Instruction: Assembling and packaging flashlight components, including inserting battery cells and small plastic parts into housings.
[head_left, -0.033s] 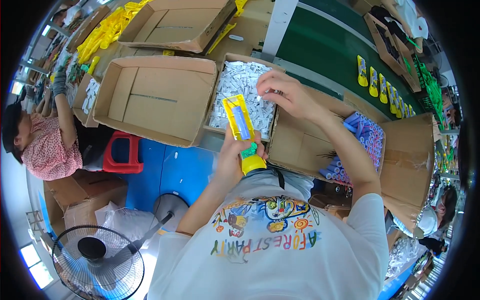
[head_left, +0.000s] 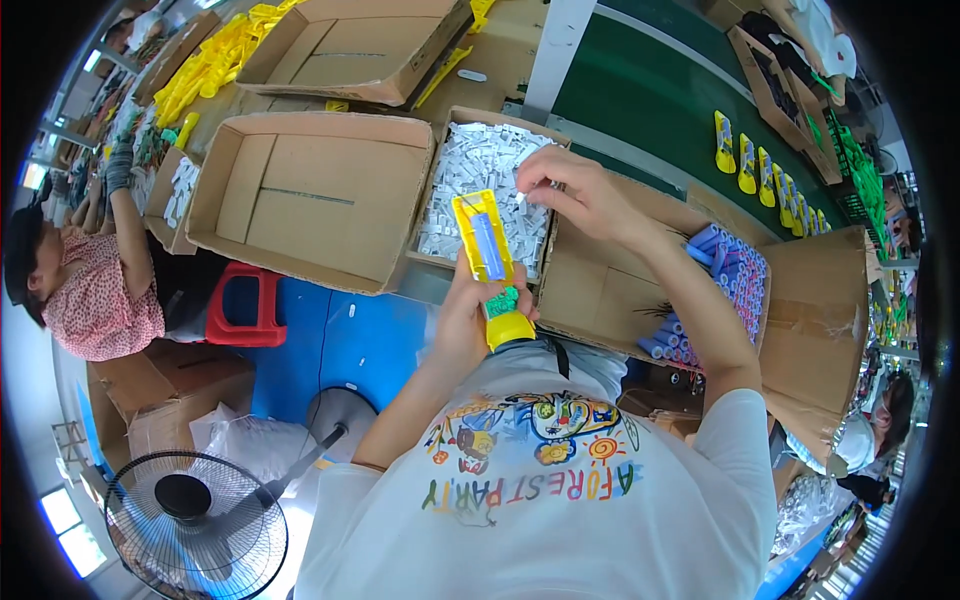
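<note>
My left hand (head_left: 462,312) is wrapped round a yellow plastic housing (head_left: 468,215) in front of my waist. Its upper half lies open, showing a bluish-purple cylinder (head_left: 488,247) set lengthwise inside. Below the cylinder is a green part (head_left: 502,302), partly hidden by my fingers. My right hand (head_left: 578,190) hovers over the right side of a shallow box (head_left: 437,180) full of small white plastic pieces (head_left: 487,150). Thumb and fingers pinch a small white piece (head_left: 520,198), whose exact shape I cannot make out.
Left stands a wide cardboard tray (head_left: 330,190), with another tray (head_left: 350,50) behind. At right, purple cylinders (head_left: 735,275) fill part of a carton. Yellow housings (head_left: 747,160) line a green conveyor (head_left: 640,90). A co-worker (head_left: 100,290) sits left, near a red stool (head_left: 245,305) and a fan (head_left: 195,520).
The yellow housing in my left hand has shifted slightly to the right. My right hand has moved only a little, its fingers still pinched over the white pieces.
</note>
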